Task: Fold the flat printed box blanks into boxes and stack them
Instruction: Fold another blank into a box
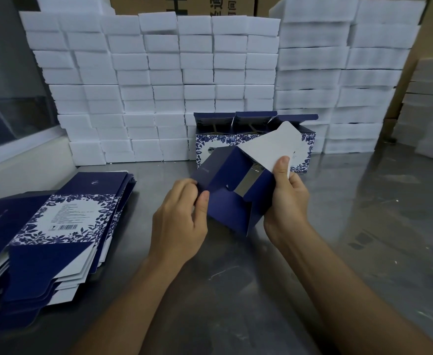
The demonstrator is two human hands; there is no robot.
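1. A half-folded box point(232, 194) is held above the table point(235, 278), in the middle of the view, tilted with its open end toward the camera.
2. The box's left edge is pinched by the left hand point(182, 221), thumb in front and fingers curled behind a navy flap.
3. The box's right side is gripped by the right hand point(285, 198); its thumb is pressed against the white inner face of a raised flap.
4. Navy panels are seen on the box's outside, and a shiny inner surface shows through the opening.
5. A pile of blanks point(46, 234) lies flat on the table to the left, well apart from the hands; the top one shows navy ends, a blue floral band and a barcode.
6. Three folded boxes point(253, 139) stand side by side at the back of the table, lids up, just behind the held box.
7. A wall of white foam blocks point(159, 80) is stacked behind them, across the back.
8. Brown cartons point(210, 5) with black print are partly seen above the foam.
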